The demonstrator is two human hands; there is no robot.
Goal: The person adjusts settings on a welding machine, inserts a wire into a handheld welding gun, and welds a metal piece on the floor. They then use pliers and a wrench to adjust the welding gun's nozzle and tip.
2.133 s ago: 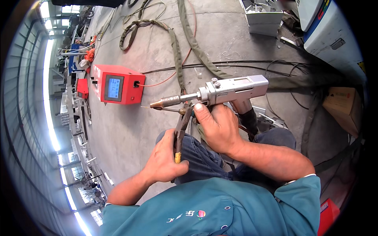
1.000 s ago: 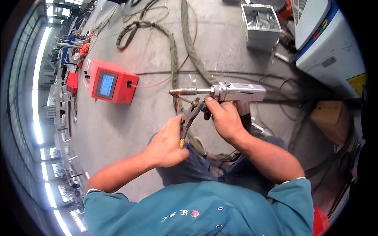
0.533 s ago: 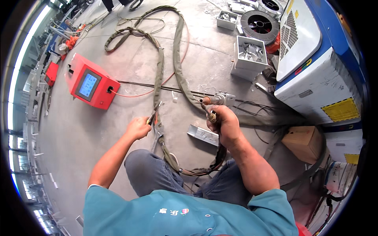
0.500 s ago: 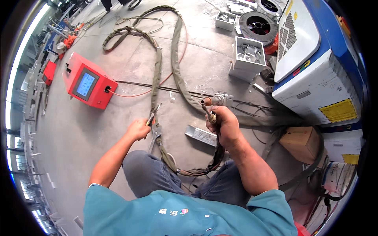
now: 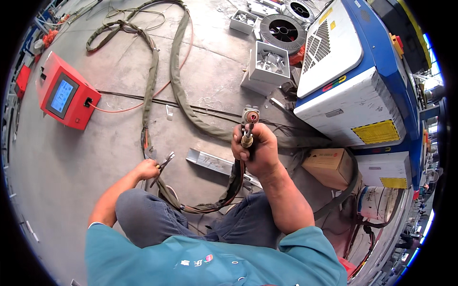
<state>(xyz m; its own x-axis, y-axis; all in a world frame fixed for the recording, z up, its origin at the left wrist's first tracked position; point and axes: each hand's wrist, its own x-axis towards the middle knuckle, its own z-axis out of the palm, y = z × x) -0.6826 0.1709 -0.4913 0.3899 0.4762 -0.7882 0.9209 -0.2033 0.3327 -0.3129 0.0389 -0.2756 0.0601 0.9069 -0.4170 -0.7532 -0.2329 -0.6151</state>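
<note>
My right hand is wrapped round a welding torch in front of my lap. Its copper-coloured nozzle and metal head point up and away from me, and a brass fitting shows between my fingers and thumb. From the torch a dark cable bundle loops down over my lap. Over my left knee, my left hand is closed on a slim metal hand tool that looks like pliers. Its jaw end points up and to the right, apart from the torch. The sheathed hose passes just beyond that hand.
A red control box with a lit screen stands at left. A metal channel piece lies before my knees. To the right are a blue-and-white machine, a cardboard box, a bin of metal scraps and wire spools.
The view has shifted right. My left hand has drawn back toward my left knee with the tool, farther from the torch. The torch's nozzle has turned more upright in my right hand.
</note>
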